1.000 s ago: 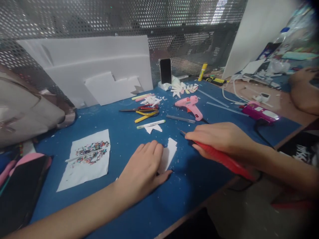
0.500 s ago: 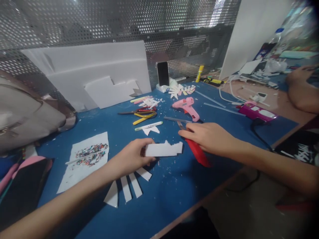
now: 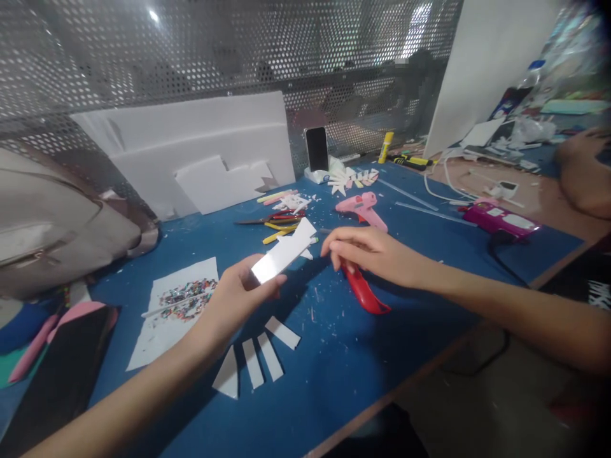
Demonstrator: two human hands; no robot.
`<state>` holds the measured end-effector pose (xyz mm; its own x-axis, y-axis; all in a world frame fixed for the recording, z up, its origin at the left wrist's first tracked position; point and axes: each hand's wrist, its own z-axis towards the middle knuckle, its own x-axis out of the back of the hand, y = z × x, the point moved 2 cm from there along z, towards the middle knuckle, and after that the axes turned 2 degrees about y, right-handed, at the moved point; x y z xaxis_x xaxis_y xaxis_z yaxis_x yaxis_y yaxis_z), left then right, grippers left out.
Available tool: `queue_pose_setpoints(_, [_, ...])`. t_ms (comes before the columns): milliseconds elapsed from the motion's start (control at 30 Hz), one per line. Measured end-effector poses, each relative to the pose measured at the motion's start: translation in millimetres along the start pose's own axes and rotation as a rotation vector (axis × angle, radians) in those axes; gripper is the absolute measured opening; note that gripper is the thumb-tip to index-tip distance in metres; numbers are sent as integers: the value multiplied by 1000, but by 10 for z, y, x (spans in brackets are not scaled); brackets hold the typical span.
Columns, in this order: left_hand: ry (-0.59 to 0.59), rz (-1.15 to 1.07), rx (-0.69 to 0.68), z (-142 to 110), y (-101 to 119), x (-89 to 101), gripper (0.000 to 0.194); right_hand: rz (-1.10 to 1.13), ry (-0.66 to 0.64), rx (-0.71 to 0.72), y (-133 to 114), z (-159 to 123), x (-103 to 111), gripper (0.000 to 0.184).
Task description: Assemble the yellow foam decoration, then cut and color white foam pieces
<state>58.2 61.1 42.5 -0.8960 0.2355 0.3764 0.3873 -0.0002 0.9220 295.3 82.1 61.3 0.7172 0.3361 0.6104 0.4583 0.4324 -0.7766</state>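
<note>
My left hand pinches a white foam-board strip between thumb and fingers. It is raised and tilted, its far end up to the right, with light glinting off its near end. My right hand is closed loosely around the upper end of a red-handled utility knife; its blade is hidden by my fingers. Below my left hand, several cut white strips lie fanned on the blue tabletop. A jagged white piece and a marker are partly hidden behind the raised strip.
A pink glue gun, scissors and a propped phone stand or lie farther back. Paper with glitter bits is at left, beside a bag. A purple glue gun and another person's arm are at right.
My left hand has lifted off the table with the white strip, uncovering the fanned strips, then tilted it upward. My right hand has moved slightly left and turned the knife steeper.
</note>
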Motion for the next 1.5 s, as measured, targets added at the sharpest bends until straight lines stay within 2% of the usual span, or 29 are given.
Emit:
queue_pose_setpoints(67, [5, -59, 4, -48, -7, -83, 35, 281, -114, -78, -35, 97, -104, 35])
queue_pose_setpoints(133, [-18, -109, 9, -95, -5, -170, 36, 359, -137, -112, -54, 200, -192, 32])
queue_pose_setpoints(267, [-77, -201, 19, -180, -2, -234, 38, 333, -158, -75, -94, 344, -279, 25])
queue_pose_setpoints(400, [-37, -287, 54, -205, -58, -118, 25, 259, -230, -2, -170, 341, -277, 21])
queue_pose_setpoints(500, [-28, -333, 119, -202, -105, -39, 24, 239, -278, 23, -248, 301, -265, 21])
queue_pose_setpoints(767, [-103, -399, 170, -259, -57, -41, 21, 419, -424, -43, -267, 304, -268, 20])
queue_pose_setpoints(867, [-108, -393, 164, -281, -58, -43, 21, 440, -398, -15, -213, 284, -275, 18])
queue_pose_setpoints(1033, [-60, -355, 146, -326, -130, 30, 20, 446, -242, -57, -87, 260, -147, 22])
queue_pose_setpoints(1100, [-34, -328, 147, -357, -175, 80, 20, 374, -255, -99, -19, 258, -72, 25])
queue_pose_setpoints(1200, [17, -276, 131, -416, -233, 164, 20, 223, -394, -156, 98, 254, -15, 26])
queue_pose_setpoints(1267, [59, -230, 105, -463, -263, 225, 24, 119, -425, -145, 170, 261, -13, 30])
queue_pose_setpoints(1400, [91, -103, 56, -582, -334, 339, 23, -258, -315, -46, 207, 290, -85, 43])
queue_pose_setpoints(1500, [63, -9, 27, -687, -392, 390, 15, -638, -58, 130, 49, 278, -192, 45])
